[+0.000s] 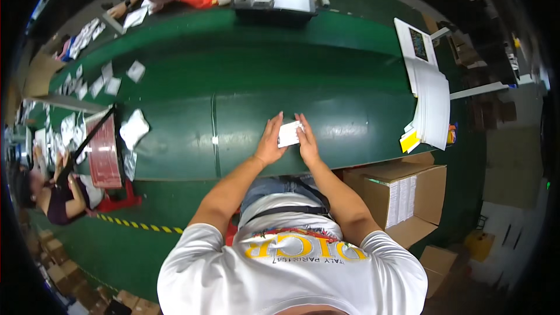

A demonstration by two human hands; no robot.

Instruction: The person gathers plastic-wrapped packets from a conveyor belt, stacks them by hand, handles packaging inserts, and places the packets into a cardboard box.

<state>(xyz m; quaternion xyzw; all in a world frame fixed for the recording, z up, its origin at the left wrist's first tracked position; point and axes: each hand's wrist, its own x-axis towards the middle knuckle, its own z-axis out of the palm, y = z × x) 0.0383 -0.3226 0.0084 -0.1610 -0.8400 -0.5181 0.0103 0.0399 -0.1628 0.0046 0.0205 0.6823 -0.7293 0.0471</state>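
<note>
Just above the table's near edge, a small white rectangular packet (pixel 289 134) lies between my two hands. My left hand (pixel 270 143) grips its left edge, with long fingers along that side. On the other side, my right hand (pixel 307 140) holds the right edge, its thumb over the top face. The packet has faint markings that are too small to make out. Beneath both hands is the dark green tabletop (pixel 280 76).
At the right end lies a fanned stack of white sheets (pixel 433 102). An open cardboard box (pixel 429 192) with white packets stands below the right edge. A black tray (pixel 274 9) sits at the far side. Loose packets and a co-worker (pixel 64 198) are at left.
</note>
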